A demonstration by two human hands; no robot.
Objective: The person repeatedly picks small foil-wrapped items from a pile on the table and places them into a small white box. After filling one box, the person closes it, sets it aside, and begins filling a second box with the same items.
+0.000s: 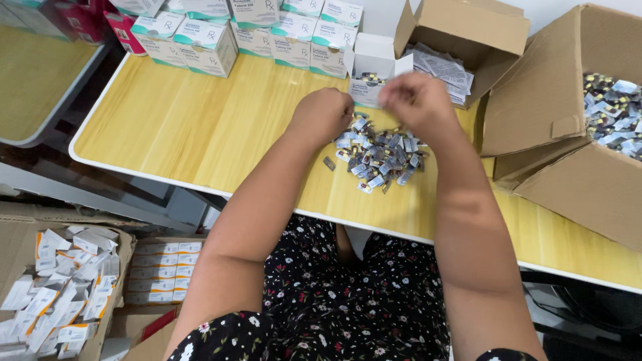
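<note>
Down at far left, a cardboard box on the floor (40,294) brims with small white cartons with orange marks, and beside it a second box (164,267) holds the same cartons in neat flat rows. Up on the yellow wood-grain table (187,127), a rank of white-and-teal cartons (200,40) lines the back edge, with a couple of pink ones (124,30) at the corner.

Now the middle: the left hand (324,113) hovers over the table, curled into a loose fist, knuckles to the camera. Whether it pinches anything, I cannot tell. Just below and between the hands lies the pile of small blister strips (378,154), silver foil with dark capsules, tumbled every which way, a single strip (329,163) lying apart on its left. The right hand (418,100) is blurred, fingers bunched together above the pile; what they grip is not clear.

Behind the hands stands a small open white carton (371,73), flaps up. Further right, an open brown box (461,33) shows folded paper leaflets (445,70). At far right, a big cardboard box (562,127) is tipped toward the table, heaped with more foil strips (612,110).
</note>
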